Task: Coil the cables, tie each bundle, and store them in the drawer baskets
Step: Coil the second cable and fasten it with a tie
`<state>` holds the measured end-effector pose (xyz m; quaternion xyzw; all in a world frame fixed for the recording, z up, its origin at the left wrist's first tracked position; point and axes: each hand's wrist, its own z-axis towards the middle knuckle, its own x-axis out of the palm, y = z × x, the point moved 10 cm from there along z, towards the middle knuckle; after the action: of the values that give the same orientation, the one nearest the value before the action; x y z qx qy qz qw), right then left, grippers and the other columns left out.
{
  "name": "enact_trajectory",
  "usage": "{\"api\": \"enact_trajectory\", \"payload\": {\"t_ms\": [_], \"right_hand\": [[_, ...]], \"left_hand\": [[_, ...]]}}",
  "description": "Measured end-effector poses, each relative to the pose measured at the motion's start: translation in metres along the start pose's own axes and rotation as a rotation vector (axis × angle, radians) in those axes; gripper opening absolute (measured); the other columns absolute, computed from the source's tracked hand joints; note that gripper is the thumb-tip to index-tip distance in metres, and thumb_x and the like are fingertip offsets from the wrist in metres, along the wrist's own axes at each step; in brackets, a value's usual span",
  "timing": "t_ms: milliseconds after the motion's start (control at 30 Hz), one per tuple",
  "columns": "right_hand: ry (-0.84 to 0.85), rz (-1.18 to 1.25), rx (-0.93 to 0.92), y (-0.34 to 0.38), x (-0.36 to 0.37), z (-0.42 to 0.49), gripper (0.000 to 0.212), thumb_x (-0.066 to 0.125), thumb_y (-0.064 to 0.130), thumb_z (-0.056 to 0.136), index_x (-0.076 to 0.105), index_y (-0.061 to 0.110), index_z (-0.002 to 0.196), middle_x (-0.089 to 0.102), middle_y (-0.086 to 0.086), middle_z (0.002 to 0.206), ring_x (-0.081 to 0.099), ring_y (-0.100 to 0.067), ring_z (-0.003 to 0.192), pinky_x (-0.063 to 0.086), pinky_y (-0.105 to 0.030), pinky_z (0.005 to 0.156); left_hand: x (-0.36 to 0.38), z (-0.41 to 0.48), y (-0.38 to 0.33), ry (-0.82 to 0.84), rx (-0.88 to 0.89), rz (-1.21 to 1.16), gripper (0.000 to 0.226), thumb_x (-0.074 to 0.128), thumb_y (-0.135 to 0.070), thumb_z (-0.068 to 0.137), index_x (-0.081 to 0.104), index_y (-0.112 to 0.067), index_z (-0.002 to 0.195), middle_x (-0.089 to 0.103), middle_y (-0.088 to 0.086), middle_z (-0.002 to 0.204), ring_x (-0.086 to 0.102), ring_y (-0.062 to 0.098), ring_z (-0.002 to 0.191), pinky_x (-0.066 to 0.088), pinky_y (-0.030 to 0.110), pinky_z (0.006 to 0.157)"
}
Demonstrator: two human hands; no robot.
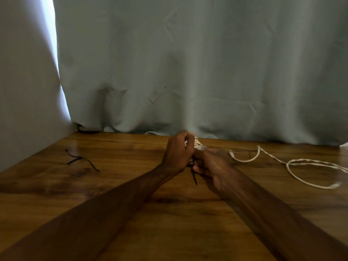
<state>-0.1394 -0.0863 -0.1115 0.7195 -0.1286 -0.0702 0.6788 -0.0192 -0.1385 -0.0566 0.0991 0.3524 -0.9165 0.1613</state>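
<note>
A person's left hand point(178, 153) curls tightly around a coiled bundle of cream-white cable point(196, 143) and holds it upright just above a glossy brown wooden table point(169, 223), the cable's clear plastic plug point(201, 147) jutting out toward three o'clock. The right hand point(212, 164), blurred, meets the bundle from the four o'clock side with its fingers bent in against the lower loops; whether they pinch cable or tie cannot be told. A thin black tie strand point(194, 177) hangs from between the two hands toward six o'clock, its end reaching the tabletop. Both bare forearms stretch in from the near edge. A second black tie point(81, 160) lies loose on the wood at nine o'clock, well apart from the hands. At three o'clock a thin white charging cable point(290, 164) sprawls uncoiled in open loops. A pale grey-green curtain point(188, 63) closes off the table's far edge at twelve o'clock.
</note>
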Motion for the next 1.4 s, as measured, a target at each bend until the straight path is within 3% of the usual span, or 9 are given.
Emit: {"api": "enact_trajectory", "payload": {"t_ms": [267, 467, 567, 733, 867, 1000, 1100, 1233, 1400], "right_hand": [[-0.017, 0.1, 0.093, -0.006, -0.001, 0.004, 0.018, 0.06, -0.001, 0.095, 0.074, 0.006, 0.103, 0.072, -0.01, 0.084, 0.06, -0.013, 0.064, 0.049, -0.021, 0.052], [-0.002, 0.205, 0.063, -0.008, 0.0, 0.005, 0.014, 0.072, 0.0, 0.09, 0.074, 0.004, 0.103, 0.078, -0.008, 0.085, 0.072, -0.01, 0.069, 0.057, -0.022, 0.059], [0.037, 0.219, 0.056, -0.007, 0.003, 0.003, 0.014, 0.072, 0.001, 0.091, 0.073, 0.003, 0.105, 0.078, -0.007, 0.086, 0.073, -0.01, 0.072, 0.06, -0.023, 0.063], [0.072, -0.133, -0.023, 0.001, 0.001, 0.006, 0.01, 0.073, 0.016, 0.092, 0.077, 0.007, 0.096, 0.075, -0.008, 0.078, 0.062, -0.016, 0.064, 0.047, -0.027, 0.052], [0.014, -0.334, -0.243, 0.024, 0.001, 0.009, 0.039, 0.064, 0.038, 0.099, 0.08, 0.01, 0.078, 0.076, -0.004, 0.073, 0.065, -0.02, 0.068, 0.046, -0.035, 0.067], [0.224, -0.469, -0.394, 0.04, 0.027, -0.013, 0.059, 0.043, 0.039, 0.109, 0.079, 0.001, 0.083, 0.073, -0.001, 0.064, 0.062, -0.001, 0.055, 0.039, -0.024, 0.066], [0.355, -0.669, -0.612, 0.058, 0.047, -0.037, 0.045, 0.049, 0.036, 0.107, 0.081, 0.012, 0.086, 0.07, 0.015, 0.063, 0.062, 0.003, 0.061, 0.043, -0.025, 0.069], [0.279, -1.137, -1.158, 0.076, 0.07, -0.067, 0.021, 0.054, 0.031, 0.101, 0.07, 0.018, 0.095, 0.064, 0.01, 0.073, 0.057, -0.013, 0.064, 0.044, -0.037, 0.061], [0.085, -0.959, -1.364, 0.106, 0.048, -0.078, 0.018, 0.057, 0.027, 0.103, 0.072, 0.018, 0.103, 0.063, 0.004, 0.106, 0.057, -0.009, 0.096, 0.042, -0.023, 0.073]], "left_hand": [[-0.006, 0.0, 0.0, -0.051, -0.003, -0.002, 0.033, 0.054, -0.026, 0.105, 0.06, -0.014, 0.075, 0.058, -0.009, 0.064, 0.056, 0.001, 0.058, 0.036, 0.01, 0.052], [-0.007, 0.001, 0.004, -0.049, -0.028, -0.075, 0.039, 0.055, -0.032, 0.104, 0.069, -0.006, 0.077, 0.069, 0.001, 0.067, 0.066, 0.011, 0.061, 0.052, 0.031, 0.055], [-0.008, 0.001, 0.004, -0.054, -0.02, -0.08, 0.038, 0.053, -0.025, 0.105, 0.072, -0.005, 0.079, 0.071, 0.004, 0.07, 0.068, 0.012, 0.064, 0.052, 0.027, 0.057], [-0.006, 0.004, 0.006, -0.06, 0.011, 0.039, 0.043, 0.048, -0.022, 0.107, 0.069, -0.005, 0.073, 0.067, 0.005, 0.066, 0.062, 0.013, 0.059, 0.042, 0.021, 0.053], [-0.022, 0.011, 0.019, -0.111, 0.018, 0.1, 0.047, 0.045, -0.027, 0.106, 0.065, -0.007, 0.069, 0.065, 0.004, 0.063, 0.059, 0.014, 0.057, 0.046, 0.035, 0.058], [-0.039, 0.016, 0.035, -0.185, -0.013, 0.16, 0.048, 0.041, -0.03, 0.103, 0.064, -0.008, 0.067, 0.066, 0.007, 0.064, 0.061, 0.022, 0.06, 0.045, 0.036, 0.061], [-0.039, 0.015, 0.036, -0.17, -0.027, 0.171, 0.046, 0.044, -0.023, 0.107, 0.06, -0.01, 0.065, 0.065, 0.01, 0.064, 0.058, 0.019, 0.057, 0.039, 0.031, 0.06], [-0.042, 0.017, 0.038, -0.175, -0.025, 0.157, 0.045, 0.046, -0.024, 0.104, 0.053, -0.016, 0.061, 0.064, 0.007, 0.06, 0.06, 0.022, 0.056, 0.042, 0.033, 0.058], [-0.033, 0.011, 0.02, -0.068, 0.121, 0.178, 0.039, 0.046, -0.022, 0.102, 0.054, -0.021, 0.064, 0.06, 0.002, 0.062, 0.055, 0.018, 0.058, 0.035, 0.033, 0.059]]}}
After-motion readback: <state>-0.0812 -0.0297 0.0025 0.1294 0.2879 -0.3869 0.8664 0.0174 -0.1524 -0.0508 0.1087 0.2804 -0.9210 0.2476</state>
